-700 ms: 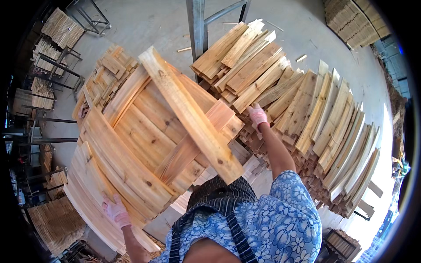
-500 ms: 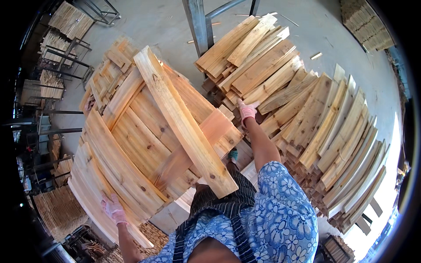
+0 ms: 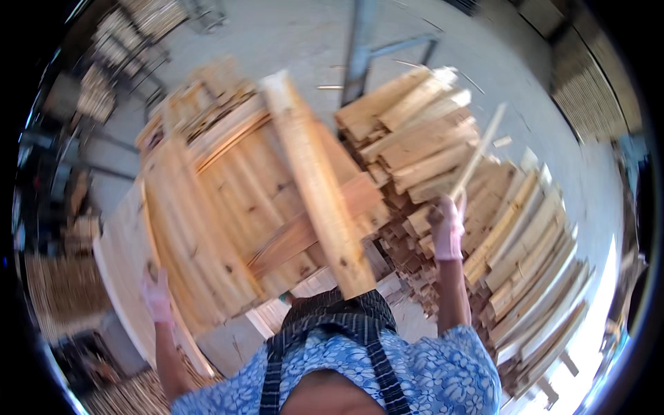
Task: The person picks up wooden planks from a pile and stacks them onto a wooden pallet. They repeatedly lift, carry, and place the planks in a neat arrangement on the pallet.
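My right hand (image 3: 448, 234), in a pale pink glove, is closed on a wooden board (image 3: 481, 152) held up on edge above the stacked boards on the right. At the left, my left hand (image 3: 157, 297), gloved the same way, is at the pale outermost plank (image 3: 124, 294) of the stack; motion blurs its fingers. Between my hands lie several wide wooden boards (image 3: 242, 200), some crossing others. One long board (image 3: 315, 180) lies slantwise over them, its near end by my striped apron (image 3: 335, 315). A reddish board (image 3: 304, 232) passes under it.
A large pile of loose boards (image 3: 512, 228) fans out on the right. A metal post (image 3: 357, 55) stands beyond the boards on the grey floor (image 3: 290, 41). Further stacks (image 3: 598, 83) stand at the far right, and racks with wood (image 3: 104, 93) at the far left.
My right hand has lifted a board out of the right-hand pile, where it was reaching before. My left hand stays at the outer left plank. The whole view has shifted and blurred.
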Action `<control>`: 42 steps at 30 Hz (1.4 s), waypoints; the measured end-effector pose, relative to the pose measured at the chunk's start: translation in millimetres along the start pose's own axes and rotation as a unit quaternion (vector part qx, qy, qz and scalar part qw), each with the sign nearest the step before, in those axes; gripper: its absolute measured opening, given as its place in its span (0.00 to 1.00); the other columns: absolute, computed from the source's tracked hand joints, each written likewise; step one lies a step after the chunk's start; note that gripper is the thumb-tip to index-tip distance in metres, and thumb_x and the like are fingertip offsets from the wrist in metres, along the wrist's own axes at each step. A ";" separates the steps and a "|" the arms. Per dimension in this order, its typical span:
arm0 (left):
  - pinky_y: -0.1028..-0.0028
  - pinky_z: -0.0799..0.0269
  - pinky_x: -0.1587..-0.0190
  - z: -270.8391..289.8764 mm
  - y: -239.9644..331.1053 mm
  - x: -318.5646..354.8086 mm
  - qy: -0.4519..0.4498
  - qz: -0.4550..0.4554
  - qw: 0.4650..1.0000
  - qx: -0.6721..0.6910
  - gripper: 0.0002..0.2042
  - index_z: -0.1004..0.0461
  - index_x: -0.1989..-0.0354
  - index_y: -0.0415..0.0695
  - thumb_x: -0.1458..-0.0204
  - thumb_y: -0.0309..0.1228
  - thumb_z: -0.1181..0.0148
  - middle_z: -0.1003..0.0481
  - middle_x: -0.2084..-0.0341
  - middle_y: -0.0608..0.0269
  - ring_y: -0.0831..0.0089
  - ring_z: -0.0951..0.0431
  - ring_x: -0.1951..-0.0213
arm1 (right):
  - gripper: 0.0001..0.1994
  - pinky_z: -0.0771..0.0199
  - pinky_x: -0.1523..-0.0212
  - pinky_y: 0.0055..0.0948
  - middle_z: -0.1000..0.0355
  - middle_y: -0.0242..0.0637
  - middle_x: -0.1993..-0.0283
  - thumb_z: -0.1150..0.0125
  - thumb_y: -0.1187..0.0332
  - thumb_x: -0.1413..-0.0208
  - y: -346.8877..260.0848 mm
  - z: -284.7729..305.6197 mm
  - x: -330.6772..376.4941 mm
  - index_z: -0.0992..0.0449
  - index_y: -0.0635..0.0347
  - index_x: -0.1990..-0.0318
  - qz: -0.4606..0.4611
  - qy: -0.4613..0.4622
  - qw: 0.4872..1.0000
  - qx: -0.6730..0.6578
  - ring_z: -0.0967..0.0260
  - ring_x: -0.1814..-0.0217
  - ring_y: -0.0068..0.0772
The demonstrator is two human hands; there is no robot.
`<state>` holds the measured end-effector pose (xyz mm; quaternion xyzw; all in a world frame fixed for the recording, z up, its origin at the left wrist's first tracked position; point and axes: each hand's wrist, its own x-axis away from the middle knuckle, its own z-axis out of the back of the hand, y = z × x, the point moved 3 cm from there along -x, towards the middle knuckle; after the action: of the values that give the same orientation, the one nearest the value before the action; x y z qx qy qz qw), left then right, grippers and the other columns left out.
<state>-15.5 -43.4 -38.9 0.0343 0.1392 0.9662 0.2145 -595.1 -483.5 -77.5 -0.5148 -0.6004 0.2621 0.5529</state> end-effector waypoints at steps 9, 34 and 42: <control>0.72 0.34 0.38 19.3 82.0 -33.2 -0.065 -0.029 0.771 0.633 0.33 0.40 0.28 0.38 0.35 0.45 0.40 0.30 0.38 0.57 0.71 0.30 0.40 | 0.58 0.23 0.50 0.36 0.38 0.38 0.42 0.27 0.65 0.52 44.2 -96.4 218.4 0.65 0.51 0.20 0.253 -0.333 0.892 0.172 0.32 0.51 0.32; 0.70 0.20 0.61 12.2 161.6 -9.8 -0.011 -0.026 0.582 0.812 0.36 0.46 0.26 0.50 0.41 0.35 0.34 0.27 0.57 0.61 0.74 0.24 0.59 | 0.48 0.59 0.21 0.38 0.56 0.53 0.20 0.36 0.58 0.37 134.7 -266.3 286.4 0.64 0.64 0.21 -0.034 -0.714 0.636 0.292 0.61 0.17 0.44; 0.68 0.19 0.65 -20.9 137.8 -13.3 0.004 0.012 0.581 0.814 0.35 0.47 0.27 0.56 0.41 0.35 0.35 0.25 0.59 0.57 0.67 0.20 0.64 | 0.50 0.45 0.25 0.40 0.44 0.63 0.26 0.35 0.45 0.40 96.7 -271.1 286.3 0.59 0.56 0.21 0.068 -0.732 0.529 0.424 0.46 0.22 0.51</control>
<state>-61.9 -174.2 -20.0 0.1927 0.8677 0.4505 0.0843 -269.6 -260.3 17.9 0.1130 -0.5761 0.8078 0.0534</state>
